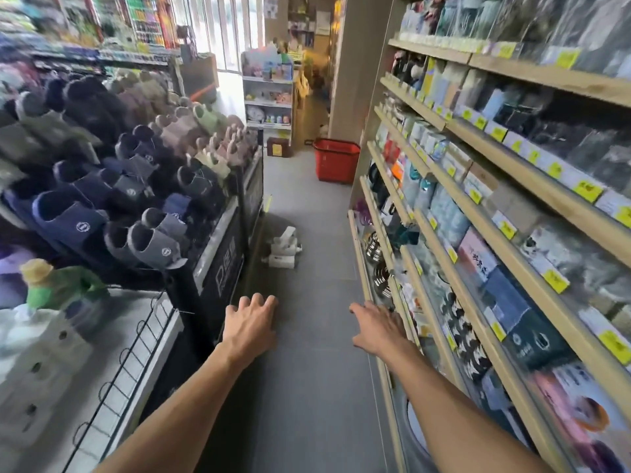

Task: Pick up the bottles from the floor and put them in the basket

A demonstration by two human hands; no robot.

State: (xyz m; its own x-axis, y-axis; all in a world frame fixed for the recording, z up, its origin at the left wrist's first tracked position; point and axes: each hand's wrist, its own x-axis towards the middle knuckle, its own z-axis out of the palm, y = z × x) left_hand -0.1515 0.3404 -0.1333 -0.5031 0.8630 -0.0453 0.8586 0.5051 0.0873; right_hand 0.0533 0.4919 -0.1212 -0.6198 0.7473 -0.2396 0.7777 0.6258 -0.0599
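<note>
Reaching out at bottom, left hand (251,324) and right hand (379,327) are empty, fingers loose. White bottles (285,249) lie centre, red basket (336,158) above; price tags (587,191) illegible.

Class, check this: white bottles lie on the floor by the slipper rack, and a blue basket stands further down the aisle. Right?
No: the head view shows the basket is red, not blue. The bottles do lie by the rack.

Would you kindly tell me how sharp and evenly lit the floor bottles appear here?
Head view: motion blur smears the edges, worst on the right shelves; the white bottles are soft, their count unclear; the window glares white; the left hand and right hand look fairly sharp.
</note>
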